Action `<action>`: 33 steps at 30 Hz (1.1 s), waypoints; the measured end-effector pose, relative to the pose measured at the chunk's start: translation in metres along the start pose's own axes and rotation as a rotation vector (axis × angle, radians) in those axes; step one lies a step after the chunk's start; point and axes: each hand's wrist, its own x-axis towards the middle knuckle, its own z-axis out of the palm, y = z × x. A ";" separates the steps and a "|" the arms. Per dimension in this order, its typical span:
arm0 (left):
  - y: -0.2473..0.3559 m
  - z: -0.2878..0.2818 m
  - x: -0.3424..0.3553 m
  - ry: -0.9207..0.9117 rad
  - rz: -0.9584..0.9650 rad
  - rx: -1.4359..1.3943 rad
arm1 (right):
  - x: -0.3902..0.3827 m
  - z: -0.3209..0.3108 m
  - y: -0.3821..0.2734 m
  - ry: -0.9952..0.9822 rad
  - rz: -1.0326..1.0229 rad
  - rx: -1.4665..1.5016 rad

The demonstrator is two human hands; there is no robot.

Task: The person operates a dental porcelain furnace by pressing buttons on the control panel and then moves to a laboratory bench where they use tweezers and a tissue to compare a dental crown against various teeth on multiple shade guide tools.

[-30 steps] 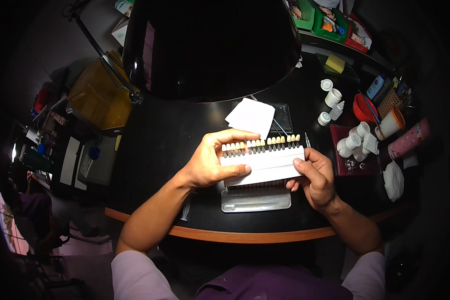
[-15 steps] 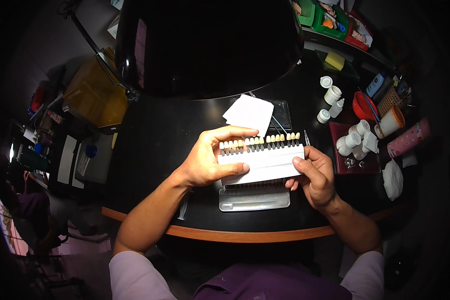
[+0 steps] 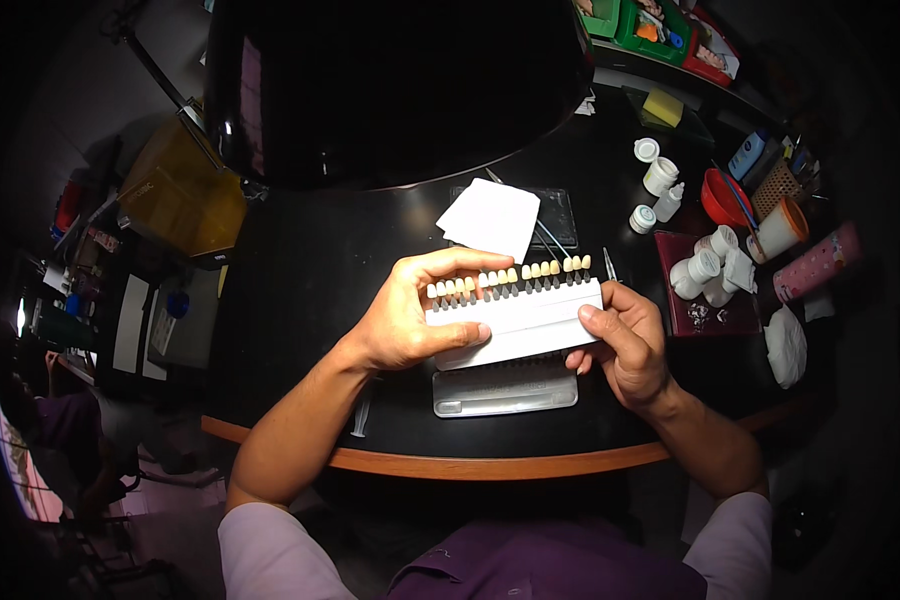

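Between both hands, above the black table, I hold a dental shade guide (image 3: pixel 520 325), a white bar with a row of tooth-shaped tabs on dark stems along its far edge. My left hand (image 3: pixel 407 310) grips its left end, thumb on the white face and fingers reaching behind the tabs. The right end is pinched by my right hand (image 3: pixel 630 340), thumb on top. Below it on the table lies a grey, see-through case (image 3: pixel 505 392), partly hidden by the bar. Beyond the tabs rest folded white sheets (image 3: pixel 492 220).
A large black lamp or magnifier hood (image 3: pixel 390 90) overhangs the far side. White jars (image 3: pixel 660 177), a red bowl (image 3: pixel 725 198) and a dark red tray (image 3: pixel 685 310) stand at right. A clear syringe-like piece (image 3: pixel 361 412) lies near the wooden table edge (image 3: pixel 490 466).
The shade guide has tilted slightly, its right end a little farther away. Both hands keep their grip. The whole view has shifted slightly.
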 end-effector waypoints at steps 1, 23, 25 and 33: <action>0.000 0.000 0.000 -0.004 -0.004 -0.001 | 0.000 0.000 0.000 -0.001 0.003 -0.003; 0.014 -0.003 -0.005 -0.181 -0.032 0.074 | -0.009 0.011 0.000 -0.128 0.180 -0.047; 0.014 -0.006 -0.004 -0.196 -0.030 0.087 | -0.008 0.012 0.001 -0.148 0.197 -0.056; 0.012 -0.001 -0.003 -0.136 -0.113 -0.159 | -0.018 0.020 -0.004 -0.315 0.304 0.026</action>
